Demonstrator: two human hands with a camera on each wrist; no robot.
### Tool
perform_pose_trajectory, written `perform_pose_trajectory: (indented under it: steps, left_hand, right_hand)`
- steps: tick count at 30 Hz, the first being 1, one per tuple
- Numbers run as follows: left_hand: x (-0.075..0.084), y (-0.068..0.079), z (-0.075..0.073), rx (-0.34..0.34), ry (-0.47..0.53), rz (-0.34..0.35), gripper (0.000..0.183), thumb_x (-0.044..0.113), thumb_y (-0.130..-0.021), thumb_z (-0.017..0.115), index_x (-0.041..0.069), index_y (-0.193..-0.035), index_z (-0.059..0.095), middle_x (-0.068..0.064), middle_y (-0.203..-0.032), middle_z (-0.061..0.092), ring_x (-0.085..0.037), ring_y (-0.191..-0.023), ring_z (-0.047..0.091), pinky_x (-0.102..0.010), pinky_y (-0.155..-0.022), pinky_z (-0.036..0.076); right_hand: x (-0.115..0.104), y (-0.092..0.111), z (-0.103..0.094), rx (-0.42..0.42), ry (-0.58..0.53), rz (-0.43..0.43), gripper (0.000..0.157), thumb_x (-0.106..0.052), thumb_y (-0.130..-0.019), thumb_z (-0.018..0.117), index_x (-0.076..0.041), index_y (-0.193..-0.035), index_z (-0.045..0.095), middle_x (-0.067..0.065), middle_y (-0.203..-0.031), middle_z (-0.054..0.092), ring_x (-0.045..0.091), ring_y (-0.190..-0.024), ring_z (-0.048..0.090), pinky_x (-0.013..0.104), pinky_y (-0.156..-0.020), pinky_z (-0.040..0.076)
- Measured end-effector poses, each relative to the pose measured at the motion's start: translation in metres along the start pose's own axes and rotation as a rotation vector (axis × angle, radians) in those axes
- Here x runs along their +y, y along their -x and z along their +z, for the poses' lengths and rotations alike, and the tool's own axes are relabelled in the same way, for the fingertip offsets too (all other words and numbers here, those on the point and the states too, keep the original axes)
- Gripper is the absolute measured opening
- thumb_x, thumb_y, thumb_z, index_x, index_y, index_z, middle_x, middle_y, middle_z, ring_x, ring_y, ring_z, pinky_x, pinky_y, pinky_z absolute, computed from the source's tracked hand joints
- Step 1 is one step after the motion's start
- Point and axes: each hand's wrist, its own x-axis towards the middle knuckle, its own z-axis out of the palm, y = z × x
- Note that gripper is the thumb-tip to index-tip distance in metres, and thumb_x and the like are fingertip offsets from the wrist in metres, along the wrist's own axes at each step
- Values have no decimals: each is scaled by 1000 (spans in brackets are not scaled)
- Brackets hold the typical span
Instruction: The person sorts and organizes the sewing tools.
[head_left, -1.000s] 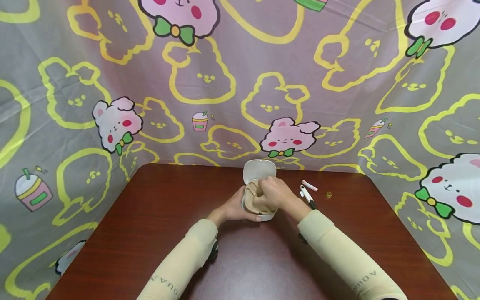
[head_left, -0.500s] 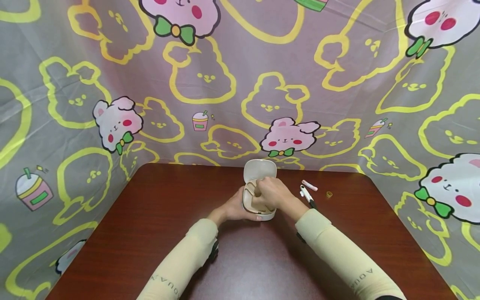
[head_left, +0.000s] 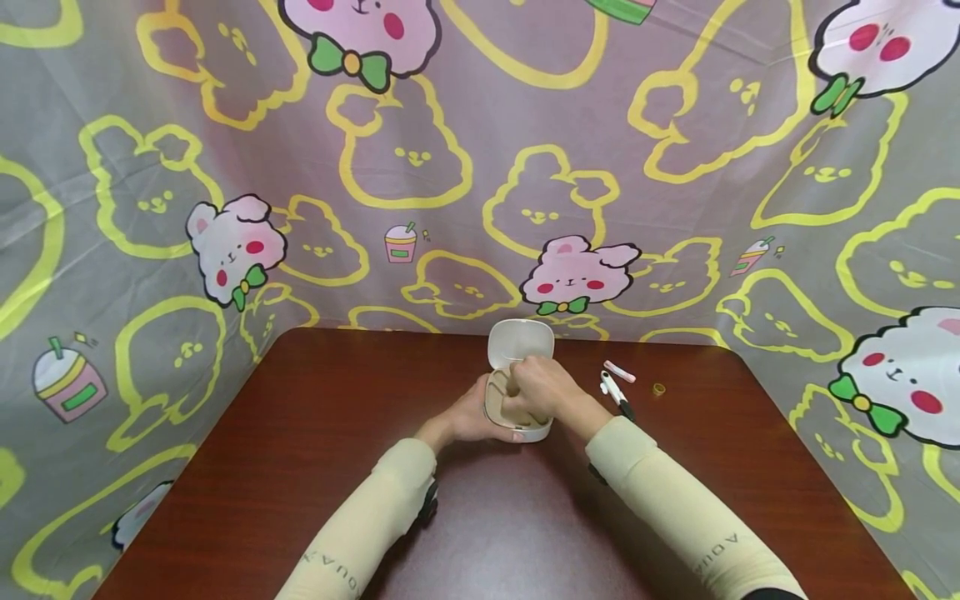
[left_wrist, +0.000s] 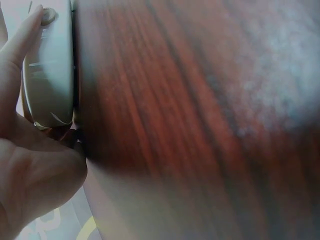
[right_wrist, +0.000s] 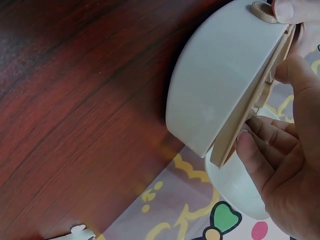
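A white rounded case (right_wrist: 215, 75) stands on the table with its lid (head_left: 521, 343) raised at the back. Inside it sits a beige insert tray (head_left: 498, 403), whose one end sticks up above the rim in the right wrist view. My left hand (head_left: 472, 414) grips the case from the left, its thumb at a small round catch (left_wrist: 48, 16) on the front. Over the tray's right side, my right hand (head_left: 543, 386) pinches the raised edge of the insert between thumb and fingers. Part of the tray is hidden behind this hand.
Right of the case lie a white and black pen-shaped tool (head_left: 617, 395), a small pink and white stick (head_left: 619, 372) and a small yellowish ring (head_left: 658, 389). Patterned cloth (head_left: 450, 192) hangs behind and beside the brown table (head_left: 315, 417).
My right hand and forearm have shifted slightly left, and the tray's far left edge sits lower in the case. The left hand stays in place on the case.
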Motion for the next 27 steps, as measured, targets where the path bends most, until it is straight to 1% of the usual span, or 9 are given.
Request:
perform_pose_trajectory:
  steps: [2, 6, 11, 15, 19, 23, 25, 27]
  left_hand:
    - [2, 0, 0, -5, 12, -10, 101, 27, -67, 98, 9, -146, 38, -4, -134, 54, -17, -119, 54, -39, -108, 40]
    - [3, 0, -1, -10, 41, 1, 99, 25, -67, 98, 9, -145, 40, -4, -131, 56, -18, -117, 55, -41, -108, 41]
    - [3, 1, -1, -10, 29, -23, 102, 27, -67, 98, 9, -147, 37, -4, -132, 54, -17, -118, 54, -40, -108, 41]
    - [2, 1, -1, -12, 24, -45, 106, 27, -67, 98, 9, -149, 34, -5, -135, 52, -17, -120, 53, -39, -108, 40]
    - [3, 1, -1, -6, 28, -53, 106, 28, -68, 98, 8, -150, 33, -6, -137, 51, -18, -121, 53, -40, -108, 39]
    - [2, 0, -1, -5, 25, -33, 103, 27, -68, 98, 9, -149, 36, -4, -135, 53, -17, -119, 53, -39, -107, 40]
    - [0, 0, 1, -4, 19, -13, 102, 26, -68, 97, 8, -148, 36, -6, -135, 53, -18, -119, 54, -39, -107, 41]
    - [0, 0, 1, 2, 9, -8, 102, 25, -68, 97, 5, -147, 36, -8, -136, 53, -20, -121, 53, -39, -107, 40]
  right_hand:
    - [0, -1, 1, -5, -5, -2, 37, -31, -67, 75, -25, -45, 45, -15, -47, 32, 8, -50, 34, 29, -43, 30]
    - [0, -2, 2, -19, -16, 3, 38, -31, -67, 75, -24, -45, 44, -15, -47, 30, 7, -50, 33, 29, -43, 29]
    - [0, -2, 2, -41, -17, 8, 36, -33, -67, 75, -24, -46, 46, -15, -47, 32, 9, -51, 35, 30, -44, 30]
    - [2, -3, 2, -48, -19, 5, 38, -33, -68, 75, -24, -46, 46, -16, -46, 31, 8, -51, 33, 29, -44, 29]
    - [3, -4, 1, -58, -32, -1, 38, -33, -69, 76, -25, -46, 47, -16, -46, 31, 7, -51, 33, 28, -44, 29]
    - [3, -5, -1, -84, -45, 7, 34, -35, -70, 78, -25, -48, 54, -16, -47, 38, 8, -53, 36, 28, -46, 33]
    - [3, -6, -2, -94, -45, 7, 32, -35, -70, 78, -26, -48, 56, -16, -46, 40, 8, -53, 37, 28, -47, 34]
    - [3, -6, -3, -104, -45, 0, 30, -35, -70, 78, -27, -49, 59, -16, -47, 42, 9, -54, 37, 28, -47, 35]
